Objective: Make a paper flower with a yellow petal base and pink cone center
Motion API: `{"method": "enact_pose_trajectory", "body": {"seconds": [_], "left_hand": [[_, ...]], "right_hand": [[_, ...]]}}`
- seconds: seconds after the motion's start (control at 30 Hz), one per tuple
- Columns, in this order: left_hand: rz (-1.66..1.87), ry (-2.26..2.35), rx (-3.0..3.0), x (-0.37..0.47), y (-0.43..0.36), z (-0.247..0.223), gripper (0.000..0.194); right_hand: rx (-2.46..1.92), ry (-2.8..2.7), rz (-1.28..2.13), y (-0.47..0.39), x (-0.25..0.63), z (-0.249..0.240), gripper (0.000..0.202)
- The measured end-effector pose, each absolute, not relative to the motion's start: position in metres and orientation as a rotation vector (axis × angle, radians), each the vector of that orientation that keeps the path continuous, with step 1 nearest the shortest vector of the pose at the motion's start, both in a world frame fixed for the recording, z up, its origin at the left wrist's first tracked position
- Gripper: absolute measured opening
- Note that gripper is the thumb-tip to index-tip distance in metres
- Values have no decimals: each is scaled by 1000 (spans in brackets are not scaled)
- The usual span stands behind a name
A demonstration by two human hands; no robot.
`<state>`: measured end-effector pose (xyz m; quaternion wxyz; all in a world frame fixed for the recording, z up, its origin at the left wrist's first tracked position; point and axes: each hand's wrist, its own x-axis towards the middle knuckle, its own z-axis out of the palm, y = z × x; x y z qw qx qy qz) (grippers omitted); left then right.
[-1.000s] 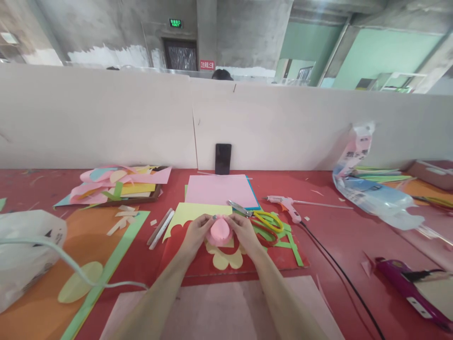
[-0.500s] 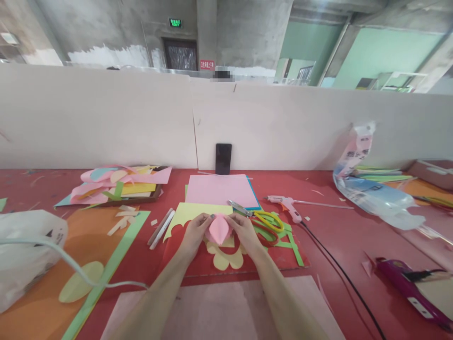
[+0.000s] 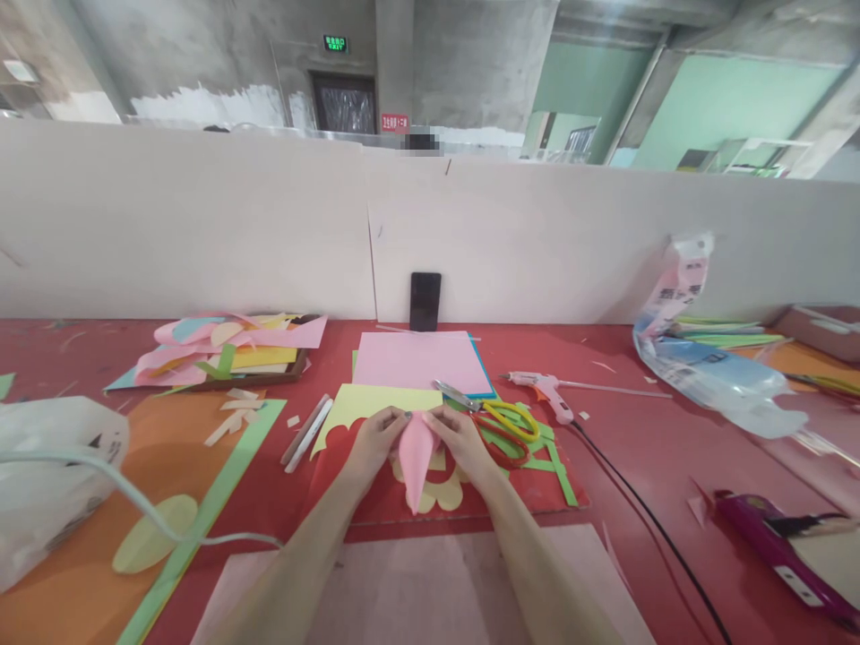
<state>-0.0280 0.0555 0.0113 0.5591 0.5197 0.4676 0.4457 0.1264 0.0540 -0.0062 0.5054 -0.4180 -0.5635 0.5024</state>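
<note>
A folded pink paper piece hangs between my two hands, its pointed end toward me. My left hand pinches its upper left edge, and my right hand pinches the upper right. Beneath it, a pale yellow scalloped paper cutout lies on a red board; the pink paper covers part of it. Scissors with red and yellow handles rest just right of my right hand, over green paper strips. Behind my left hand is a cut yellow sheet.
A pink glue gun with a black cord lies to the right. Pens are at the left, near a tray of paper scraps. A phone leans on the white partition. A purple tool sits far right.
The pink paper has tilted and its point now reaches lower toward me, covering more of the yellow cutout. Both hands stay in nearly the same place, still pinching it.
</note>
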Motion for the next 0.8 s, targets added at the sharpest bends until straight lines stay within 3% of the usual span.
{"method": "enact_pose_trajectory", "body": {"seconds": [0.33, 0.8], "left_hand": [[961, 1101, 1301, -28, 55, 15, 27], [1130, 1042, 1109, -30, 62, 2, 32]], "right_hand": [[-1036, -1347, 1223, 56, 126, -10, 30], [-1030, -1264, 1296, 53, 127, 0, 32]]}}
